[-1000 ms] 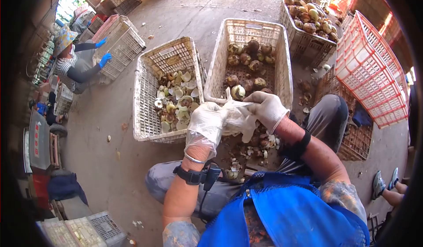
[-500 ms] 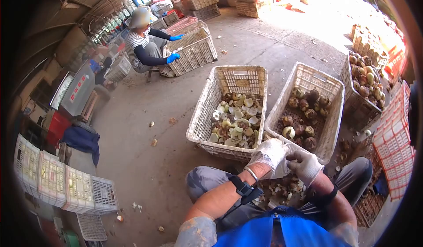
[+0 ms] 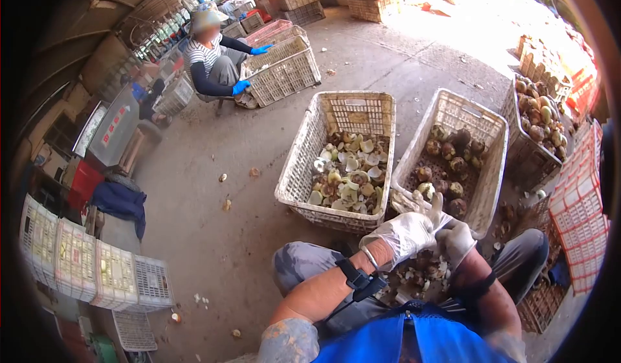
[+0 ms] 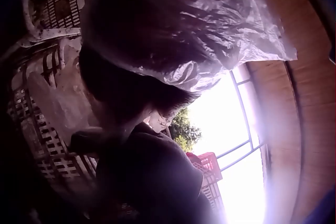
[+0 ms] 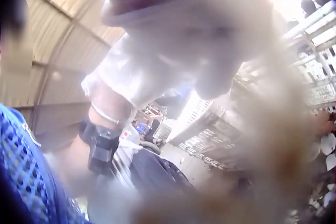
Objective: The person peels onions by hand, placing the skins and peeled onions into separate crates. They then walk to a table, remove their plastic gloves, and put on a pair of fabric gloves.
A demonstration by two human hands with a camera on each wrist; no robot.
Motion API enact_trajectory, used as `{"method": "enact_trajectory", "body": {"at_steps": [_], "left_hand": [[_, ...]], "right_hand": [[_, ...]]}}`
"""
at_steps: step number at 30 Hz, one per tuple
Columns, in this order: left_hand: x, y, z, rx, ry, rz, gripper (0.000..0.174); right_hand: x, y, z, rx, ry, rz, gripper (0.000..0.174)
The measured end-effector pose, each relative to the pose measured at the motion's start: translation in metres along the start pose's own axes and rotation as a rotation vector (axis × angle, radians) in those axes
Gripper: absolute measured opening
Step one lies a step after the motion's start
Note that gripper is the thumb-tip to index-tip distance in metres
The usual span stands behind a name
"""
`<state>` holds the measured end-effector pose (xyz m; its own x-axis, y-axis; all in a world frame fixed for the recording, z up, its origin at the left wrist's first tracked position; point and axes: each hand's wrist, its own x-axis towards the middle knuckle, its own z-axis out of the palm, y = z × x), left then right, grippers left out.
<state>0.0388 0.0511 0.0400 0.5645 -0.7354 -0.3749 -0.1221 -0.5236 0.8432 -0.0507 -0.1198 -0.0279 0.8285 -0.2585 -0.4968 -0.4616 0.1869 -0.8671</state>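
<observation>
My left hand [image 3: 414, 228] wears a thin clear plastic glove [image 4: 231, 40] pulled down to the wrist. Its fingers stretch out over the near rims of two crates. Right beside it, my right hand [image 3: 457, 240] in a white work glove [image 5: 199, 50] has curled fingers pinching the plastic at the left hand. Ahead on the left, a crate [image 3: 284, 169] holds peeled, pale scale-like pieces. The crate [image 3: 498, 169] to its right holds round brown bulbs [image 3: 457, 164]. Below my hands, scraps and peelings [image 3: 424, 275] lie on the ground between my knees.
Another full crate of bulbs [image 3: 538, 114] stands at the right, near a red-and-white crate [image 3: 579, 208]. A person in blue gloves [image 3: 207, 59] squats at the back left, hands on a tilted crate [image 3: 284, 72]. More crates [image 3: 97, 266] line the lower left.
The head view has swung left and up. My hands stay together; the left fingers, earlier bunched in loose plastic, now reach out straight. The other person's near hand has shifted along the crate.
</observation>
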Motion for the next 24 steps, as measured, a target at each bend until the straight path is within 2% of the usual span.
{"method": "enact_trajectory", "body": {"at_steps": [3, 6, 8, 9, 13, 15, 16, 18, 20, 22, 23, 24], "left_hand": [[0.001, -0.001, 0.005, 0.186, -0.121, 0.084, 0.027], [-0.003, 0.006, 0.004, 0.164, -0.155, 0.043, 0.026], [0.000, 0.000, 0.007, 0.168, -0.138, 0.066, 0.026], [0.002, -0.005, 0.012, 0.168, -0.132, 0.094, 0.026], [0.017, -0.030, 0.025, 0.219, -0.061, 0.197, 0.027], [0.021, -0.036, 0.031, 0.178, 0.034, 0.173, 0.024], [0.018, -0.032, 0.031, 0.172, 0.030, 0.174, 0.024], [0.006, -0.013, 0.023, -0.085, -0.049, 0.102, 0.024], [0.006, -0.007, 0.022, -0.021, -0.033, 0.051, 0.023], [0.012, -0.018, 0.021, 0.110, 0.008, 0.158, 0.021], [0.012, -0.018, 0.021, 0.059, 0.021, 0.131, 0.019], [0.011, -0.020, 0.020, 0.055, 0.015, 0.131, 0.019]], "right_hand": [[-0.004, -0.008, 0.003, 0.170, 0.030, -0.002, 0.028], [-0.004, -0.012, 0.003, 0.222, 0.003, 0.035, 0.029], [-0.009, -0.021, 0.010, 0.513, 0.008, 0.074, 0.029], [0.009, 0.007, -0.011, 0.492, -0.124, 0.024, 0.029], [0.001, -0.009, 0.005, 0.586, -0.019, 0.045, 0.035], [0.005, -0.004, 0.000, 0.545, -0.145, -0.038, 0.052], [0.003, -0.008, 0.004, 0.542, -0.139, -0.034, 0.052], [-0.002, -0.018, 0.014, 0.737, -0.162, -0.112, 0.056], [0.007, -0.011, 0.015, 0.701, -0.139, -0.140, 0.056], [0.011, -0.009, 0.018, 0.601, -0.069, -0.207, 0.057], [0.019, -0.001, 0.019, 0.670, -0.093, -0.233, 0.048], [0.020, 0.003, 0.022, 0.669, -0.087, -0.230, 0.048]]}}
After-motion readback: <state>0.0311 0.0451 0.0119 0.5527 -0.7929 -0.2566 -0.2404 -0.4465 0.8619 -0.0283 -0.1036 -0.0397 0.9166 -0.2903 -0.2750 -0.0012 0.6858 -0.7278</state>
